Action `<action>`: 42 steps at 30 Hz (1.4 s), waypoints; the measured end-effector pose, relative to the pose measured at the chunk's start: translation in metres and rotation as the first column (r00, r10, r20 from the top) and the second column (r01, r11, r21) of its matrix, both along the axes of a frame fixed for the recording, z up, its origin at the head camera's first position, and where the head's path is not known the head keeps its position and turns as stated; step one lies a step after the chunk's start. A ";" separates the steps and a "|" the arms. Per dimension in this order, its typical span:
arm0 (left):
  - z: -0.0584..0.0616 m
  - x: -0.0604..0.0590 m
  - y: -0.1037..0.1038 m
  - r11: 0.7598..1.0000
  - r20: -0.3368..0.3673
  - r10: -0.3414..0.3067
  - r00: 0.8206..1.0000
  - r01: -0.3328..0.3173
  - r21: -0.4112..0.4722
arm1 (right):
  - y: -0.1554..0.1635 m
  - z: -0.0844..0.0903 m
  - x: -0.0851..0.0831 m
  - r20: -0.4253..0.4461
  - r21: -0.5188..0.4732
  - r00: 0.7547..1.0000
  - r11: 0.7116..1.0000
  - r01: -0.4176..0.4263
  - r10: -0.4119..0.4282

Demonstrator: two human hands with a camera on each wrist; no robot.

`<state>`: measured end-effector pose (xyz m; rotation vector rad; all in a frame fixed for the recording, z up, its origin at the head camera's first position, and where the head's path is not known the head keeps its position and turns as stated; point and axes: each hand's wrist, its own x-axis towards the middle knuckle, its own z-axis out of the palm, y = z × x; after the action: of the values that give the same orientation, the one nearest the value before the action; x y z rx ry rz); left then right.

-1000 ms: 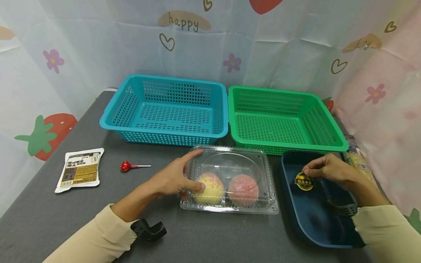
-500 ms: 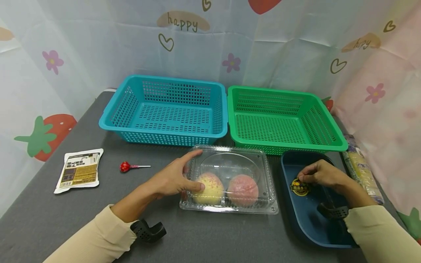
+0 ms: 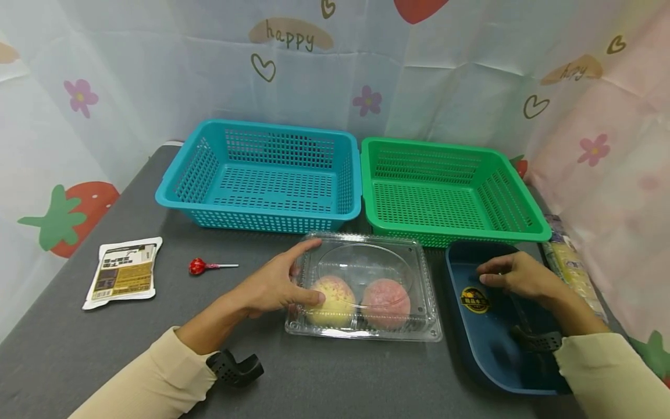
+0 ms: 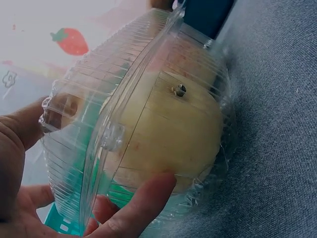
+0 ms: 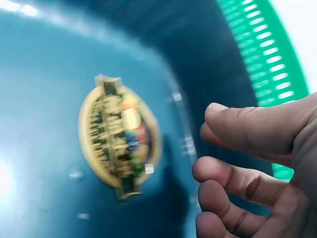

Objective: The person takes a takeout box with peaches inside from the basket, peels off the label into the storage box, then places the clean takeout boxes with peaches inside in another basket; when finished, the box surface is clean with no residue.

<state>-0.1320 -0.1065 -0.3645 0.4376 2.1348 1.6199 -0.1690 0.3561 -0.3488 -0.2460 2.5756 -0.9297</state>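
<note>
Behind both baskets (image 3: 455, 192), curtain (image 3: 157, 70) lettering reads "happy" (brown script).

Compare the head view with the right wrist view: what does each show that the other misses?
Only the head view shows the left hand gripping the clear plastic clamshell box with two peaches, the teal slotted basket, the red lollipop and the white sachet. Only the right wrist view shows the round gold sticker close enough to see its print, though blurred. Both show the right hand above that sticker in the dark blue tray, apart from it, and the green basket.
</note>
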 end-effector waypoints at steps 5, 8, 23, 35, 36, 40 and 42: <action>-0.001 0.000 0.000 0.999 0.017 -0.010 1.000 0.010 0.036 | 0.005 0.018 0.005 -0.072 0.003 0.997 1.000 0.009 -0.009; -0.003 0.000 -0.001 0.999 0.012 -0.011 1.000 0.011 0.037 | 0.006 0.029 0.008 -0.106 0.035 0.994 0.999 0.019 -0.015; -0.006 0.000 -0.003 0.999 -0.013 -0.013 1.000 0.013 0.042 | 0.018 0.066 0.013 -0.370 -0.063 0.912 0.984 0.166 -0.178; -0.007 0.000 -0.005 0.997 -0.003 -0.016 1.000 0.016 0.073 | 0.019 0.079 -0.003 -0.490 0.024 0.838 0.958 0.286 -0.239; -0.007 0.000 -0.005 0.997 0.000 -0.015 1.000 0.015 0.076 | 0.020 0.078 -0.005 -0.491 0.029 0.839 0.958 0.286 -0.236; -0.008 0.000 -0.005 0.996 0.006 -0.015 1.000 0.014 0.086 | 0.025 0.072 -0.011 -0.485 0.030 0.844 0.960 0.278 -0.229; -0.009 0.000 -0.005 0.996 0.005 -0.015 1.000 0.014 0.091 | 0.028 0.069 -0.014 -0.473 0.024 0.851 0.963 0.270 -0.227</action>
<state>-0.1319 -0.1119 -0.3731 0.4746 2.0545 1.7137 -0.1828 0.3840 -0.2802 -0.1205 3.1500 -0.9286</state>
